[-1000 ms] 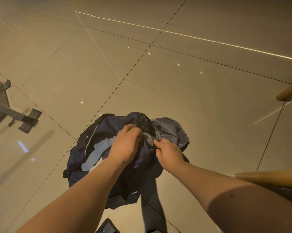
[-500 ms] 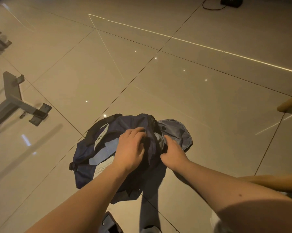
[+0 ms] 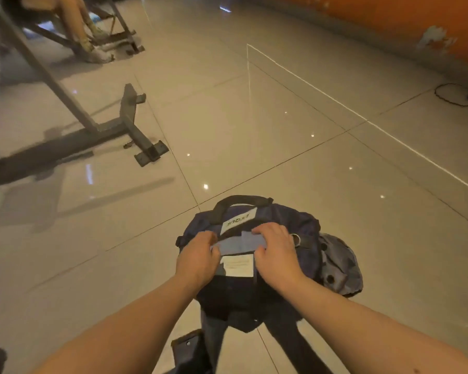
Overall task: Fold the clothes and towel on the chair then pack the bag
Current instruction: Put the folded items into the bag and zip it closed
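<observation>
Label (image 3: 237, 220) lettering unreadable; bag (image 3: 305, 225) straps (image 3: 289, 344) cut off at bottom edge

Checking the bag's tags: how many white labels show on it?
2 on the bag: upper label beside the black handle; lower label between left hand and right hand. More may be hidden.

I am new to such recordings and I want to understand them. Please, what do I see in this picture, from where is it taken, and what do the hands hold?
There is no machine here. A person wears a camera on the head, which looks forward and down, so you see that person's own arms. The left hand and the right hand both grip the top of a dark blue bag, at a light blue panel above a white label. The bag lies on a shiny tiled floor. A grey metal frame stands to the left.
</observation>
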Motion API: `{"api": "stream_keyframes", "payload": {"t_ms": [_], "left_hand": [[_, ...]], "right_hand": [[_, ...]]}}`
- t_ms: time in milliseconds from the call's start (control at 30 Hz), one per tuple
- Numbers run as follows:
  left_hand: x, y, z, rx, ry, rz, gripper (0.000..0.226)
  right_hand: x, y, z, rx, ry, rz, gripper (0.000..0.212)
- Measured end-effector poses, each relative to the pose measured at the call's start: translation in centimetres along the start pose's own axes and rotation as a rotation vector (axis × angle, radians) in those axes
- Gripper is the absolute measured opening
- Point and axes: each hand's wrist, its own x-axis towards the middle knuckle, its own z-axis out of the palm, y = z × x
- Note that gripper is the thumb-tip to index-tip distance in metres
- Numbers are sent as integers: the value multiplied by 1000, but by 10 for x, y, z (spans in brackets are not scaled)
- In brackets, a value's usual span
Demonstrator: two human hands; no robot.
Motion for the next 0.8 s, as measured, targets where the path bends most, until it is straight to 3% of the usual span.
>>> {"api": "stream_keyframes", "payload": {"t_ms": [167, 267, 400, 567, 633, 700, 800], "left_hand": [[35, -81, -12, -60, 88, -304, 14], [52, -116, -3, -100, 33, -380, 20], [64, -133, 22, -178, -57, -398, 40], [78, -143, 41, -550, -103, -442, 51], [81, -147, 41, -570, -73, -432, 37], [82, -147, 36, -568, -16, -407, 5], [80, -144, 28, -671, 60, -350, 27]], "right_hand": [[35, -53, 74, -81, -225, -39, 40], [51, -65, 113, -256, -302, -91, 33], [59, -64, 153, -471, -340, -112, 24], [65, -62, 180, -557, -318, -97, 23], [68, -61, 183, -548, -324, -64, 25], [70, -61, 183, -487, -316, -24, 22], [73, -68, 178, -377, -232, -34, 15]]}}
